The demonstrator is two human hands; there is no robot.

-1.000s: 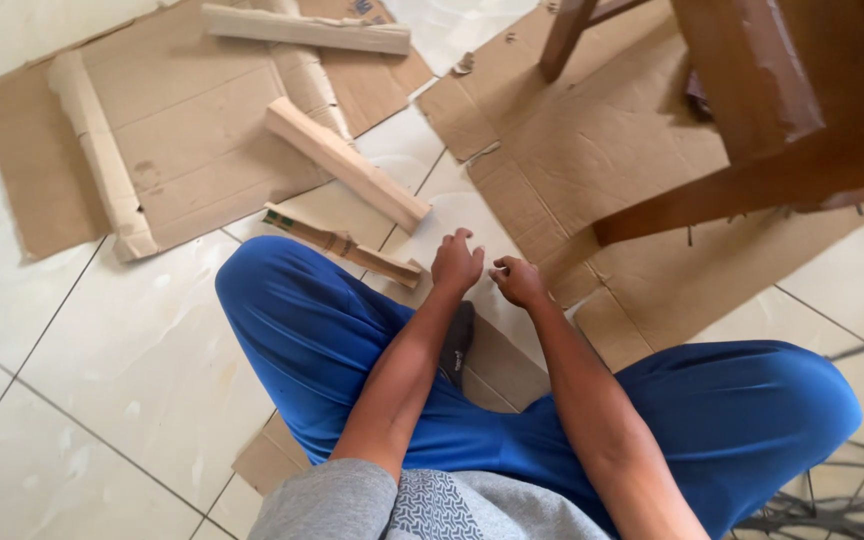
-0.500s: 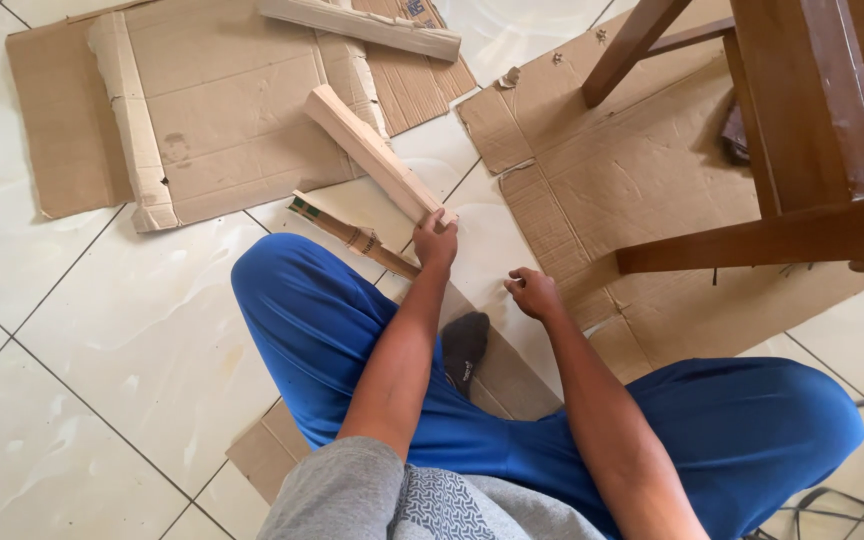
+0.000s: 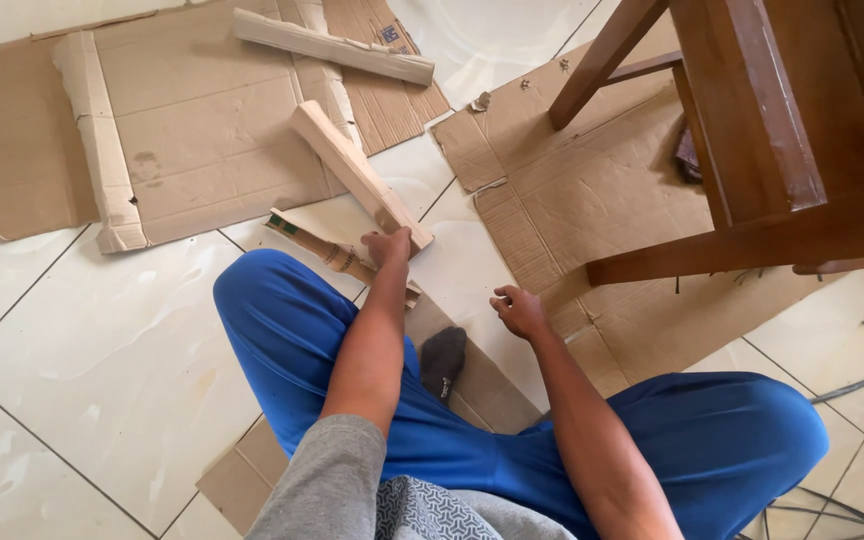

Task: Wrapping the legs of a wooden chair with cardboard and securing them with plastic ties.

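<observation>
Left hand [image 3: 389, 246] now moved forward, closed on the near end of 1 wood stick [image 3: 358, 174]; right hand [image 3: 518, 311] loosely curled, empty, above the cardboard [image 3: 592, 215].

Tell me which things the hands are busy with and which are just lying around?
In use:
- left hand gripping the near end of a folded cardboard bar
- right hand, loosely curled, holding nothing
- small cardboard strip beside the left hand

Lying about:
- second cardboard bar
- flat cardboard sheet
- wooden chair
- cables

One head-worn view — looking steeply down, close over the lap and tiled floor [image 3: 102, 380] ahead.
</observation>
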